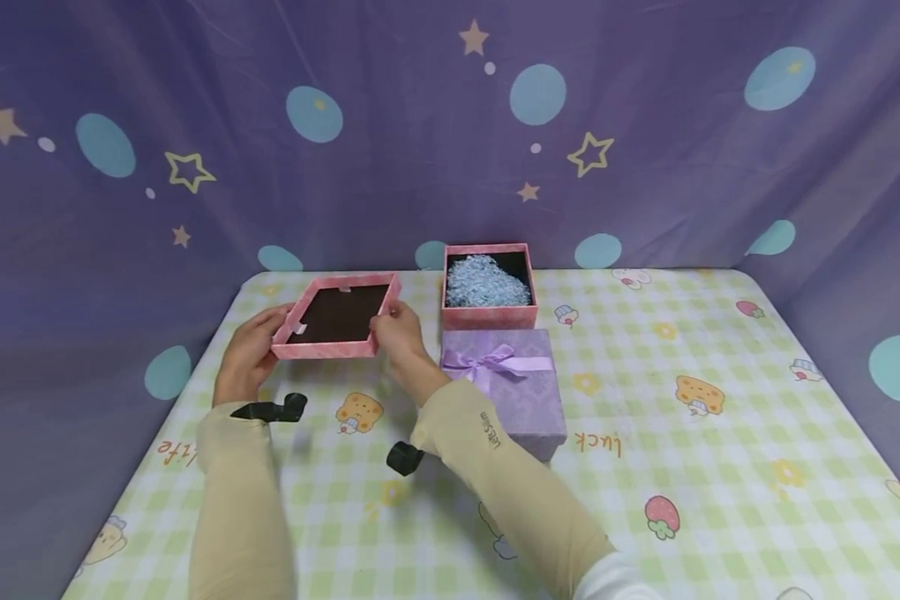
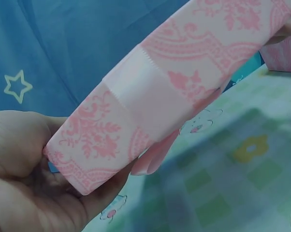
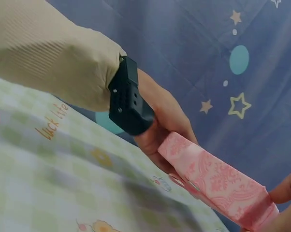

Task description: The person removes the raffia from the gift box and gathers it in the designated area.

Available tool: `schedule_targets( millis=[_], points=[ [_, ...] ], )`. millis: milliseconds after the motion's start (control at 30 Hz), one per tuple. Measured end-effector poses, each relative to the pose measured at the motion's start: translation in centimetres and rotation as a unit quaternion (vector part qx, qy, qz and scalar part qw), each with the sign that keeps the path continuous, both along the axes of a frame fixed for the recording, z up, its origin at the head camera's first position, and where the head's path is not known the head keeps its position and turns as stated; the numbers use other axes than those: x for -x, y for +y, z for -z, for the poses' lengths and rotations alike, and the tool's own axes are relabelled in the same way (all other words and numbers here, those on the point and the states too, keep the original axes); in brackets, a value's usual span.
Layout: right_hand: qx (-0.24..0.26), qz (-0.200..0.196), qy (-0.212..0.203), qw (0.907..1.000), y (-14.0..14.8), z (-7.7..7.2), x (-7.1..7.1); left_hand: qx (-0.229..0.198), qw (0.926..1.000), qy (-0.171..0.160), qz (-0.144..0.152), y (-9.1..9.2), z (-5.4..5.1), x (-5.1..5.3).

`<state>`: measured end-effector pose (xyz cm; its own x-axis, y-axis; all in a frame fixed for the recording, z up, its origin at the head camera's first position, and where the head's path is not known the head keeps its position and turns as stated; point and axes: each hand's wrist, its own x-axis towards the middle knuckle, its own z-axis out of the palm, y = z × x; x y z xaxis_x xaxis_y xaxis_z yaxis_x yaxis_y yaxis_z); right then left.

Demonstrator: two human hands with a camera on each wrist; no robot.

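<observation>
A pink patterned box lid (image 1: 337,348) is held up off the table with its dark inside (image 1: 343,315) facing up. My left hand (image 1: 249,350) grips its left side, and my right hand (image 1: 401,335) pinches its right side. In the left wrist view, a pale pink ribbon (image 2: 150,92) wraps the lid's rim, and a loop hangs below it. The left hand (image 2: 34,179) has the lid's corner between thumb and fingers. In the right wrist view the lid (image 3: 218,179) spans both hands.
The open pink box (image 1: 489,318), filled with blue shredded paper (image 1: 486,282), stands at the table's back. In front of it sits a closed purple box (image 1: 525,408) with a ribbon bow (image 1: 495,362), close to my right forearm. A checked cloth (image 1: 645,400) covers the table; a purple curtain (image 1: 390,200) hangs behind.
</observation>
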<state>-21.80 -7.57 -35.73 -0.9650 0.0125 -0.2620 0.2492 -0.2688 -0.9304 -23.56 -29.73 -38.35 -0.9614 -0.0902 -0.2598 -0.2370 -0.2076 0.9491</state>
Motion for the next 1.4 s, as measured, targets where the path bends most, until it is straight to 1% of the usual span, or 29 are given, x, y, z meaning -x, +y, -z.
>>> schedule_targets(
  millis=[67, 100, 200, 267, 367, 467, 567, 667, 700, 800, 867, 967, 1100, 1167, 1233, 1300, 1367, 1400],
  points=[
    [0.013, 0.011, -0.009, 0.9998, -0.6, 0.1, -0.1, -0.005, 0.9999, 0.004, -0.012, -0.2, 0.3, 0.0],
    [0.01, 0.016, -0.012, 0.9998, -0.9, 0.1, -0.1, -0.003, 0.9998, 0.003, -0.019, -0.3, 0.4, 0.0],
    [-0.013, 0.024, -0.02, 0.9994, -1.6, 0.2, -0.1, 0.012, 0.9991, -0.009, -0.04, -0.5, 0.8, 0.1],
    [-0.039, 0.026, -0.031, 0.9984, -2.1, 0.4, 0.0, 0.03, 0.9978, -0.019, -0.057, -0.7, 1.2, 0.2],
    [-0.065, 0.024, -0.06, 0.9958, -2.6, 0.7, 0.3, 0.056, 0.9948, -0.039, -0.075, -0.8, 1.8, 0.3],
    [-0.087, 0.019, -0.088, 0.9921, -3.0, 1.3, 1.0, 0.079, 0.9919, -0.056, -0.082, -1.1, 2.3, 0.5],
    [-0.113, 0.013, -0.107, 0.9877, -3.4, 1.8, 1.9, 0.099, 0.9898, -0.07, -0.075, -1.3, 2.7, 0.5],
    [-0.141, 0.002, -0.121, 0.9826, -3.6, 2.4, 2.6, 0.115, 0.9884, -0.079, -0.061, -1.5, 3.0, 0.5],
    [-0.141, 0.0, -0.127, 0.9818, -3.6, 2.5, 2.8, 0.117, 0.9885, -0.08, -0.054, -1.6, 3.1, 0.4],
    [-0.134, -0.009, -0.137, 0.9815, -3.7, 2.8, 3.1, 0.12, 0.9894, -0.074, -0.034, -1.8, 3.1, 0.4],
    [-0.113, -0.013, -0.142, 0.9833, -3.8, 3.0, 3.2, 0.133, 0.9886, -0.069, -0.019, -1.9, 3.0, 0.3],
    [-0.094, -0.026, -0.142, 0.985, -3.7, 3.1, 3.3, 0.16, 0.9848, -0.068, 0.002, -1.8, 2.9, 0.4],
    [-0.1, -0.07, -0.141, 0.9825, -3.2, 2.9, 3.5, 0.193, 0.9784, -0.07, 0.026, -1.4, 2.5, 0.6],
    [-0.111, -0.093, -0.14, 0.9795, -3.0, 2.6, 3.6, 0.224, 0.9721, -0.064, 0.029, -1.2, 2.2, 0.6],
    [-0.15, -0.111, -0.127, 0.9742, -2.7, 2.2, 3.6, 0.269, 0.9615, -0.057, 0.013, -1.0, 1.9, 0.7],
    [-0.206, -0.122, -0.106, 0.9652, -2.3, 1.5, 3.7, 0.318, 0.9464, -0.05, -0.021, -0.7, 1.5, 0.7],
    [-0.265, -0.129, -0.069, 0.9531, -1.9, 0.6, 3.8, 0.362, 0.9292, -0.044, -0.062, -0.4, 1.0, 0.8],
    [-0.291, -0.132, -0.046, 0.9466, -1.6, 0.1, 3.9, 0.375, 0.9226, -0.04, -0.082, -0.2, 0.7, 0.9]
  ],
)
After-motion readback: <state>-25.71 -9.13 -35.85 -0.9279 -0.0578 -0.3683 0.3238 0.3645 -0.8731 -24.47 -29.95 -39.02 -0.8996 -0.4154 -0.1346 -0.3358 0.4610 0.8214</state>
